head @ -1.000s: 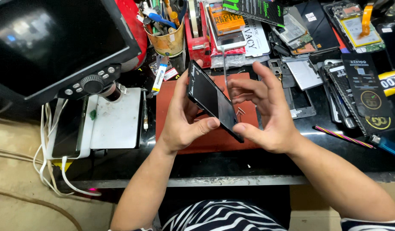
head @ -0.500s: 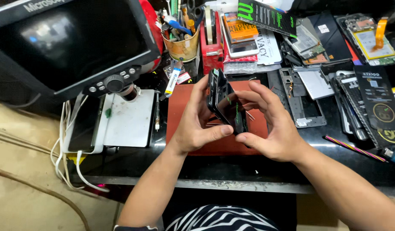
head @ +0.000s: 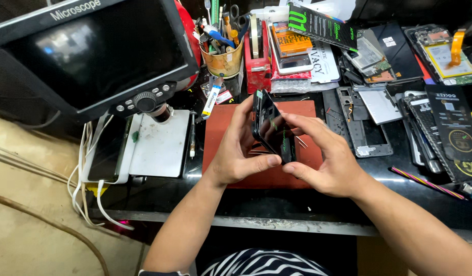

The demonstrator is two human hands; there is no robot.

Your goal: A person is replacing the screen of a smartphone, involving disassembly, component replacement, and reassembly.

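I see my left hand [head: 241, 158] and right hand [head: 328, 163] pinching a black phone [head: 270, 127] between them, raised just above the red mat [head: 231, 122] at the near middle of the black bench [head: 277, 204]. The left thumb presses its lower end, the left fingers curl behind it; the right fingers close over its front edge. The phone stands on edge, its long axis running from the near right up to the far left, glossy glass facing right. Its back is hidden from me. Beyond, a microscope screen [head: 97, 56] is cut off at the left, beside a tin of tools [head: 223, 59] and flat phone parts [head: 374, 110], too cluttered to sort out.
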